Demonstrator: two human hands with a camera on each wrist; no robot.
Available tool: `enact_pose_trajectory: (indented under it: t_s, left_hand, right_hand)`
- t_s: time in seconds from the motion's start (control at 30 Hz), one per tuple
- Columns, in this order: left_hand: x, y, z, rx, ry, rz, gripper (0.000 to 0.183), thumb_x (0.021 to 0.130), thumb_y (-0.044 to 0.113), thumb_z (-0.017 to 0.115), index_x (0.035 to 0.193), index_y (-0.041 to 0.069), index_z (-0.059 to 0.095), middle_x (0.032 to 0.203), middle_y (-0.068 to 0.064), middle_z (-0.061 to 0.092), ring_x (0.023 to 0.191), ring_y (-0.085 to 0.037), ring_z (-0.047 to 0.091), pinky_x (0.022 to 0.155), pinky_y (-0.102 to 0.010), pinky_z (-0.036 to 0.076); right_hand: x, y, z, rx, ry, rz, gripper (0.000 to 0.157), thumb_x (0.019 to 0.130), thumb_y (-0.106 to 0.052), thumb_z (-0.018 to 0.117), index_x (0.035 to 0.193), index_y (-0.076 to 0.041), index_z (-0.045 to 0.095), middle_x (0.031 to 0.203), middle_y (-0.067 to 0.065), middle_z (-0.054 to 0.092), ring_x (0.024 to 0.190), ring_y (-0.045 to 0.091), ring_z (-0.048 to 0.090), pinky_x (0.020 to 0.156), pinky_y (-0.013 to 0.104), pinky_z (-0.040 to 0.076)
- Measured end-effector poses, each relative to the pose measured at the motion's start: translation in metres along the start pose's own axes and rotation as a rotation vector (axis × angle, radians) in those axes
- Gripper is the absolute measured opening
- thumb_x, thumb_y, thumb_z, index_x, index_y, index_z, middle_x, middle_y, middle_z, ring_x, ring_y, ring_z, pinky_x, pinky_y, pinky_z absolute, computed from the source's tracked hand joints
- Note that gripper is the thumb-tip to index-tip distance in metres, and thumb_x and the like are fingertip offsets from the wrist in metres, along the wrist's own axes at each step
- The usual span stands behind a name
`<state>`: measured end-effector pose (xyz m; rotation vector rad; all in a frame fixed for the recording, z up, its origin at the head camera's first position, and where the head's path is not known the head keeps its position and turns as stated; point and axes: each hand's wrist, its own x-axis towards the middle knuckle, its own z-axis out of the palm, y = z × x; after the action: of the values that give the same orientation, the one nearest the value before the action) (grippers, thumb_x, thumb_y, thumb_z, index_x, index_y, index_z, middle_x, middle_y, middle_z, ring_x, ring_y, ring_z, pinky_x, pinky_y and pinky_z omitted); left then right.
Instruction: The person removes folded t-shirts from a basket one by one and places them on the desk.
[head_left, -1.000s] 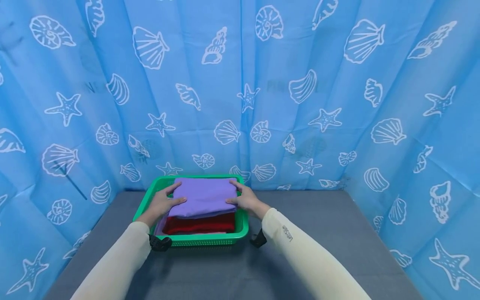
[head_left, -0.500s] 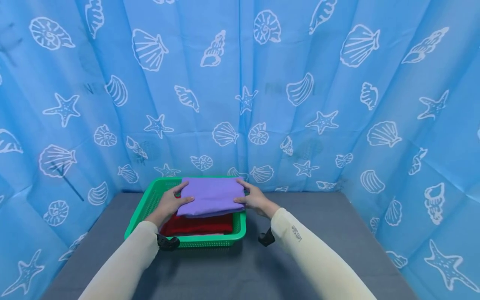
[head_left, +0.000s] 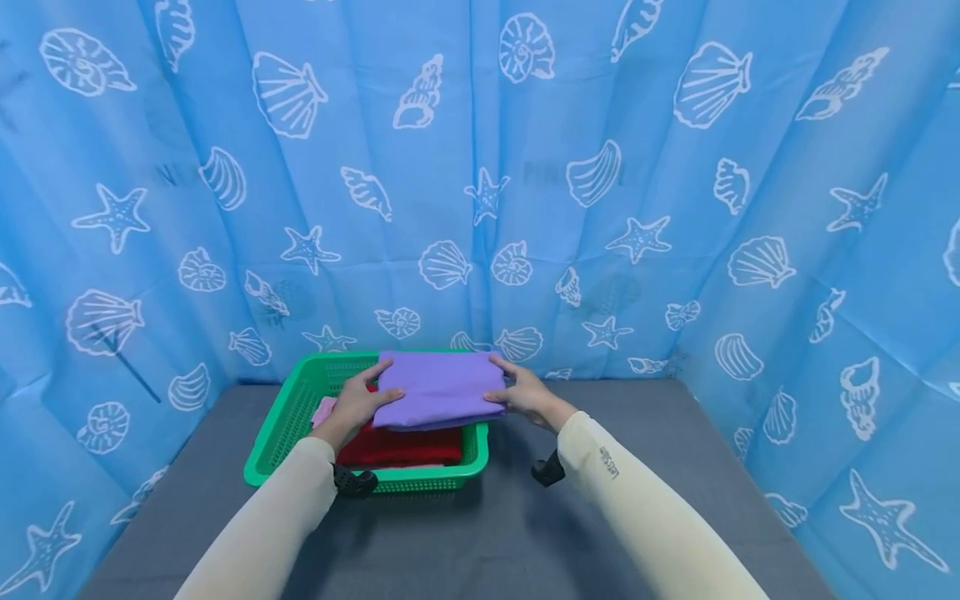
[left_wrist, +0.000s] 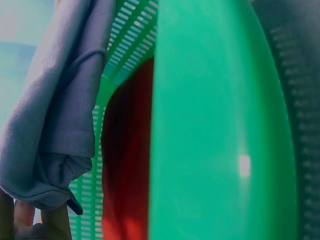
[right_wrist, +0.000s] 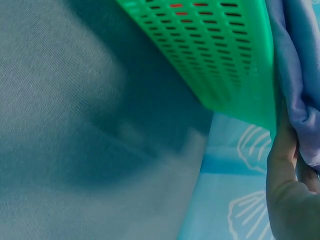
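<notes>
A purple cloth [head_left: 440,387], folded into a flat rectangle, is held directly between the two hands, with its long axis laid from left to right, from one palm toward the other. Its left end is gripped by the left hand [head_left: 356,402] and its right end by the right hand [head_left: 530,393]; both are curled only partway, with a thumb laid on the top face and fingers set at the edge (some fingertips are seen under the fold in the left wrist view). Neither hand is plainly nearer, since the cloth is shared end to end.

The relation judged to matter most is that between the cloth and the right rim of the green basket [head_left: 420,475]. That rim is crossed from above by the cloth: the larger part is held over the basket, while the right end is carried past its edge. The left hand is thus placed above the basket, and the right hand outside it, over the grey tabletop [head_left: 645,425].

Below the purple cloth, a red cloth [head_left: 401,447] is left lying in the basket, apparently untouched, and a bit of pink cloth [head_left: 322,412] is seen beside the left hand.
</notes>
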<state>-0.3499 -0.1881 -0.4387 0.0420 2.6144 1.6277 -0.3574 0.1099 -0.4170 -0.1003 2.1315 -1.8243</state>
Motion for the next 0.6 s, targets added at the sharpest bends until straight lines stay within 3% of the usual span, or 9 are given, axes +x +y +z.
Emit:
enact_pose_trajectory:
  t_s: [0.2, 0.6]
  left_hand:
    - [0.006, 0.004, 0.013, -0.033, 0.000, 0.013, 0.072, 0.090, 0.029, 0.073, 0.153, 0.023, 0.038, 0.161, -0.015, 0.024, 0.147, -0.037, 0.021, 0.110, -0.055, 0.037]
    - [0.009, 0.013, 0.037, -0.041, 0.011, 0.005, 0.070, 0.090, 0.025, 0.073, 0.152, 0.024, 0.040, 0.159, -0.015, 0.029, 0.140, -0.033, 0.035, 0.100, -0.046, 0.048]
  right_hand:
    - [-0.004, 0.003, -0.013, 0.003, 0.011, 0.012, 0.079, 0.091, 0.004, 0.063, 0.156, -0.023, 0.029, 0.163, 0.019, 0.014, 0.113, 0.036, 0.062, 0.084, 0.037, 0.058]
    - [-0.011, 0.008, -0.035, -0.027, 0.019, 0.030, 0.080, 0.092, 0.003, 0.063, 0.157, -0.024, 0.026, 0.163, 0.020, 0.011, 0.119, 0.037, 0.057, 0.089, 0.040, 0.056]
